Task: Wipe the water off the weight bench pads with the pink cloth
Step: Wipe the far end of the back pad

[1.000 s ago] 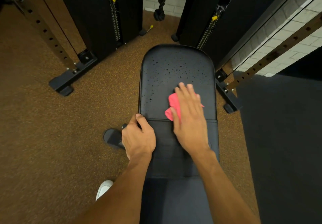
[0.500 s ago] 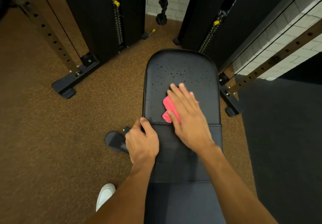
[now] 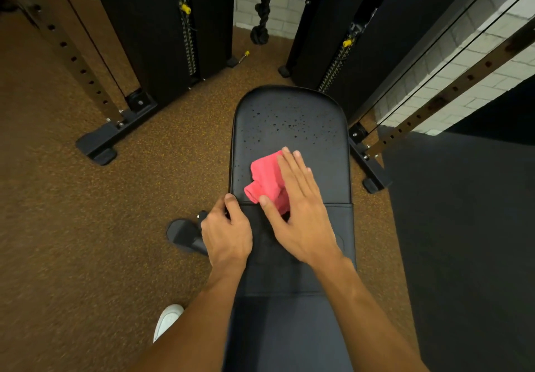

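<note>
The right hand (image 3: 301,212) is laid flat, fingers straight and close together. The pink cloth (image 3: 265,179) is pressed under it onto the near-left part of the far pad (image 3: 289,111), and the thumb is spread towards the seam. The cloth is bunched, and its folds are left showing to the left of the fingers.

The left hand (image 3: 227,234) is curled over the left edge of the near pad (image 3: 289,273), just below the far pad's near-left corner, with the thumb tip laid at that corner.

Water drops (image 3: 289,127) are seen scattered across the far pad's middle and down its left edge, beyond the cloth.

To the far pad's right, a black frame foot (image 3: 373,174) is set close to its edge, so room is tight there. To its left, open brown floor (image 3: 86,227) is found. Beyond its rounded far end, a black cable machine (image 3: 144,38) is stood near.
</note>
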### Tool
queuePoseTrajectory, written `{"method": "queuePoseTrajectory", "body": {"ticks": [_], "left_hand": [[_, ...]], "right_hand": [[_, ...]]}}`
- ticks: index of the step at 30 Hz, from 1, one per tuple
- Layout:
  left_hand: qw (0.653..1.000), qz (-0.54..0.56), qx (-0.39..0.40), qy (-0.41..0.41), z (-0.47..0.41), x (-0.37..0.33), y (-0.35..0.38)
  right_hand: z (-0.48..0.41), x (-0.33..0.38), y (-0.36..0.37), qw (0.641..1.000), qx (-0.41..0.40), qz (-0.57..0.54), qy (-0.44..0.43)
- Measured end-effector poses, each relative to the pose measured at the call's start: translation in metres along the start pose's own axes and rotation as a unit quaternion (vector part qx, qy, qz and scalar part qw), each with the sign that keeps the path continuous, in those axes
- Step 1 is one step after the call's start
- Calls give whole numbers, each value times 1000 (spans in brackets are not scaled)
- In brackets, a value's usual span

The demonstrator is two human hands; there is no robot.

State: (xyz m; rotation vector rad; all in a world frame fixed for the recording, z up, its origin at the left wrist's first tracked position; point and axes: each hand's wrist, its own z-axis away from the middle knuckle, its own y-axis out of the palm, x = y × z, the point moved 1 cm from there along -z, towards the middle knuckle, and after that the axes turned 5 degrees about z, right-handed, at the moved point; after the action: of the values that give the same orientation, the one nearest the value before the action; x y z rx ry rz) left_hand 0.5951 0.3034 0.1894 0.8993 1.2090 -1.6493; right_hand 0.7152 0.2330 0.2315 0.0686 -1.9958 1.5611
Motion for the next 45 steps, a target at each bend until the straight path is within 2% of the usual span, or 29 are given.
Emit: {"method": "queuePoseTrajectory", "body": {"ticks": [3, 6, 10, 13, 17, 20, 24, 27, 30, 35, 38, 40, 45], "left_hand": [[999, 29, 23, -33, -4, 2, -4], [995, 68, 47, -57, -8, 3, -9], [986, 165, -2, -19, -12, -4, -17], [983, 181, -12, 39, -12, -22, -21], [986, 137, 24, 92, -17, -39, -19], [990, 95, 47, 89, -24, -39, -14], [991, 79, 25, 100, -23, -31, -14], [993, 59, -11, 101, -11, -23, -19], [987, -22, -50, 154, -5, -22, -12], [995, -56, -22, 84, -4, -44, 23], [990, -102, -34, 91, -27, -53, 31], [987, -125, -16, 95, -42, -54, 30], [986, -122, 10, 115, -16, -30, 9]], "right_hand": [[25, -1, -1, 995, -80, -20, 54], [36, 1, 8, 990, -121, -10, 69], [23, 10, 23, 985, -153, -43, 70], [13, 22, 31, 988, -133, -61, 40], [8, 12, 17, 992, -112, -52, -5], [7, -18, -2, 982, -183, -5, 46], [-19, -50, -8, 961, -242, 33, 125], [-35, -52, -2, 950, -263, 84, 146], [-34, -50, 5, 940, -278, 140, 143], [-33, -51, 7, 939, -271, 151, 151], [-36, -50, 7, 939, -270, 149, 151], [-36, -52, 7, 938, -272, 149, 154], [-35, -52, 9, 936, -274, 153, 159]]}}
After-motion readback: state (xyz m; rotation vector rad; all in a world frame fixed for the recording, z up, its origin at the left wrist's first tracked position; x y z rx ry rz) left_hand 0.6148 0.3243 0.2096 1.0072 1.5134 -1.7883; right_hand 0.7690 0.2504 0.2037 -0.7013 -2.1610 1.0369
